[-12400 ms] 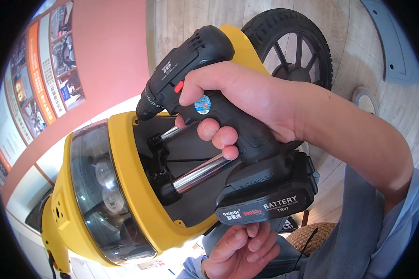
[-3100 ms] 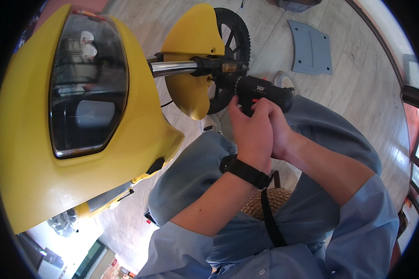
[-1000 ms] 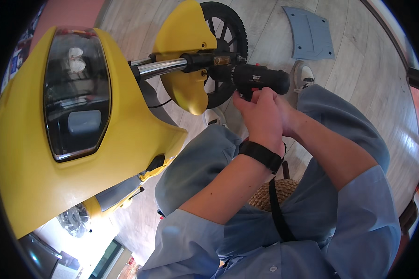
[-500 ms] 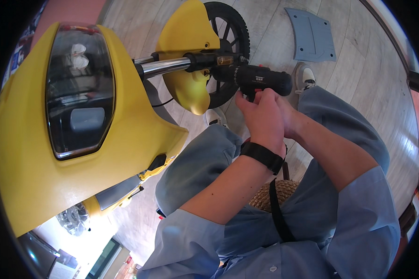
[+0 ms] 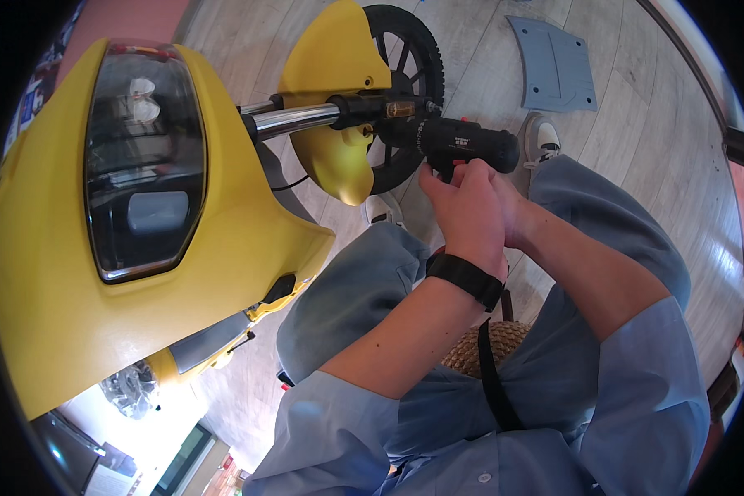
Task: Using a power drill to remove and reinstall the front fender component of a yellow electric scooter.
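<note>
My left hand (image 5: 463, 207) and my right hand (image 5: 508, 207) are clasped around the grip of a black cordless drill (image 5: 479, 145), fingers overlapping near its red trigger. The drill lies level, its chuck pointed left at the bolt area below the black lower fork (image 5: 372, 107), beside the yellow front fender (image 5: 326, 50); the exact tip is hidden in shadow. A chrome fork tube (image 5: 293, 120) runs from the yellow body (image 5: 50, 248) to the black spoked front wheel (image 5: 417, 62). A clear headlamp cover (image 5: 145, 165) sits on the body.
A grey panel with holes (image 5: 554, 58) lies on the wooden floor (image 5: 645, 124). My shoes (image 5: 541, 136) and bent knees frame the wheel. A woven seat (image 5: 459, 355) is beneath me. A pink wall (image 5: 116, 16) is at the upper left.
Since the oldest frame, the drill has moved from the body's front opening to the lower fork, and my left hand has joined the right on its grip. The last second shows little movement.
</note>
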Motion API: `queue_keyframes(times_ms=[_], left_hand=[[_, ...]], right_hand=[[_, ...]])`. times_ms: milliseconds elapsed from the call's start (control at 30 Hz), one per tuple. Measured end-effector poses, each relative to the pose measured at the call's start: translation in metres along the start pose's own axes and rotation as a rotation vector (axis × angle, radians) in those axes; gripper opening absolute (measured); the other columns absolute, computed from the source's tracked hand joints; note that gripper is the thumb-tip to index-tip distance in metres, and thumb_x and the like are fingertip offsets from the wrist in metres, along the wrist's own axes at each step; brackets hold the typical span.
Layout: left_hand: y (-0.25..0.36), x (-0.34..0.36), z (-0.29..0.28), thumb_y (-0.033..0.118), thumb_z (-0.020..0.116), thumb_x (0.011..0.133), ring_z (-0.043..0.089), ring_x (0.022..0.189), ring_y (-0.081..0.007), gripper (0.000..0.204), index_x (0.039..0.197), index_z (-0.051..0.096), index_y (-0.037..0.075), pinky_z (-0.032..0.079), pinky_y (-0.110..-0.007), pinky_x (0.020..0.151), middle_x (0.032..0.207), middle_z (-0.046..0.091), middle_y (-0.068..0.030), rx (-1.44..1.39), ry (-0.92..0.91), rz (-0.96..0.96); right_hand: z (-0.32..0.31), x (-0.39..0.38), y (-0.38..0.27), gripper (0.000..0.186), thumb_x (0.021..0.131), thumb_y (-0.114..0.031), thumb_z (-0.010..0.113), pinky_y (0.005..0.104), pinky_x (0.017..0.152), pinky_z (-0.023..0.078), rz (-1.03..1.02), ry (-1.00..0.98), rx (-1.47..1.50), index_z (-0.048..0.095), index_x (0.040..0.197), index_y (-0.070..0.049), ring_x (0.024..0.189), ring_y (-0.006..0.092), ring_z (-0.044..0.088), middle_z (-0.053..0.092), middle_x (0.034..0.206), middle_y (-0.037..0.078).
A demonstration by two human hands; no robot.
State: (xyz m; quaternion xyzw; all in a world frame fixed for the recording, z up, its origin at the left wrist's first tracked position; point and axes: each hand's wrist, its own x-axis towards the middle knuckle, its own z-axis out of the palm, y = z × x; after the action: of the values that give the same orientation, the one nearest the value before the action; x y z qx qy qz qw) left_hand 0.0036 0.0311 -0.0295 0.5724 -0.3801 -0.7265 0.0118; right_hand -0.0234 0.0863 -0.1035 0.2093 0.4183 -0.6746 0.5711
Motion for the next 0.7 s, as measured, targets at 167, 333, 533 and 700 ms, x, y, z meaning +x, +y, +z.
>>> queue_keyframes(times_ms=[167,333,533,700], left_hand=[[0.0027,-0.0035,0.0027,0.013,0.056,0.081,0.051,0.114,-0.0248,0.076,0.146,0.017,0.003,0.037,-0.033,0.099,0.123,0.051,-0.0138,0.009,0.003,-0.002],[0.0026,-0.0049,0.0016,0.013,0.056,0.081,0.053,0.109,-0.0207,0.077,0.146,0.016,0.003,0.039,-0.032,0.095,0.113,0.054,-0.0101,-0.028,-0.005,-0.004],[0.0016,-0.0024,0.0019,0.011,0.056,0.081,0.053,0.106,-0.0196,0.078,0.147,0.015,0.003,0.039,-0.031,0.094,0.11,0.055,-0.0092,-0.031,0.013,0.003],[0.0025,-0.0052,0.0043,0.01,0.056,0.08,0.053,0.106,-0.0208,0.078,0.146,0.015,0.003,0.039,-0.032,0.095,0.109,0.055,-0.0098,-0.041,-0.007,-0.009]], right_hand=[[-0.0023,0.0002,0.0004,0.025,0.091,-0.027,0.049,0.0315,0.07,0.051,-0.027,-0.005,-0.014,0.062,0.094,-0.006,0.075,0.0161,0.062,0.063,0.085,0.006],[-0.0029,0.0035,0.0023,0.025,0.09,-0.027,0.049,0.0316,0.07,0.051,-0.013,0.031,-0.008,0.062,0.094,-0.006,0.076,0.016,0.062,0.063,0.085,0.006],[-0.0041,0.0037,0.0045,0.026,0.091,-0.028,0.05,0.0316,0.071,0.05,-0.01,-0.008,0.024,0.062,0.095,-0.006,0.077,0.0163,0.062,0.064,0.086,0.006],[-0.005,0.0003,0.001,0.027,0.092,-0.029,0.05,0.0317,0.071,0.05,-0.014,0.01,0.014,0.062,0.095,-0.005,0.077,0.0166,0.062,0.064,0.086,0.007]])
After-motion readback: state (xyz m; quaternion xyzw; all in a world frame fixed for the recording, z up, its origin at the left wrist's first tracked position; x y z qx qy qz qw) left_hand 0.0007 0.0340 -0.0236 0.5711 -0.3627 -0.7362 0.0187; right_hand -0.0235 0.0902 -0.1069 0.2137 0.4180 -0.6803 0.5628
